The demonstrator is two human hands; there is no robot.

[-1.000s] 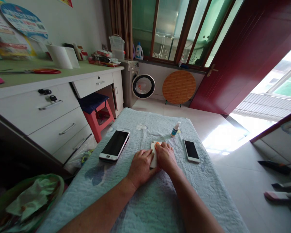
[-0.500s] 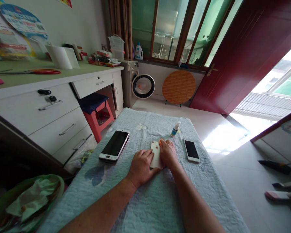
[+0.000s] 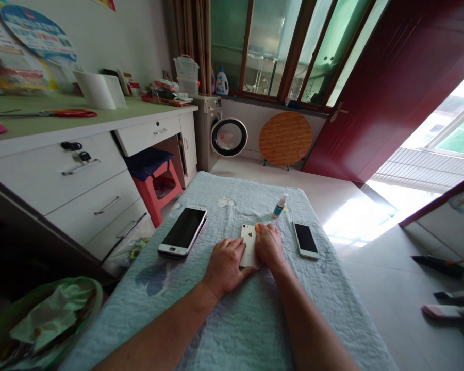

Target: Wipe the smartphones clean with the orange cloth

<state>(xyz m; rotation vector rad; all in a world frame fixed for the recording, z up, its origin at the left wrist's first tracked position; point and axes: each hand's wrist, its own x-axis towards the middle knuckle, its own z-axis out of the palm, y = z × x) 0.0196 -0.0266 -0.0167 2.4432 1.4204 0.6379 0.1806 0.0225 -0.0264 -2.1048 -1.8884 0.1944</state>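
Note:
A white smartphone (image 3: pixel 248 236) with an apple logo lies back up on the quilted cover. My left hand (image 3: pixel 225 260) grips its left edge with the fingers and its lower end with the thumb. At the phone's right edge, my right hand (image 3: pixel 269 243) is closed on a small orange wiping pad (image 3: pixel 258 227), mostly hidden under the fingers; whether it is cloth or sponge I cannot tell. Just beyond that hand stands a small spray bottle (image 3: pixel 279 207) with a blue label. Another white phone (image 3: pixel 305 239), dark screen up, lies to the right.
On the left lie two stacked phones, the upper one white (image 3: pixel 183 229). The light blue quilted cover (image 3: pixel 251 319) spreads under everything. A desk with drawers (image 3: pixel 88 196), a red stool (image 3: pixel 158 188) and a waste bin (image 3: pixel 96 304) flank the left side.
My right hand has shifted very slightly to the right with the orange pad, along the phone's right edge. My left hand and the phone look almost unmoved.

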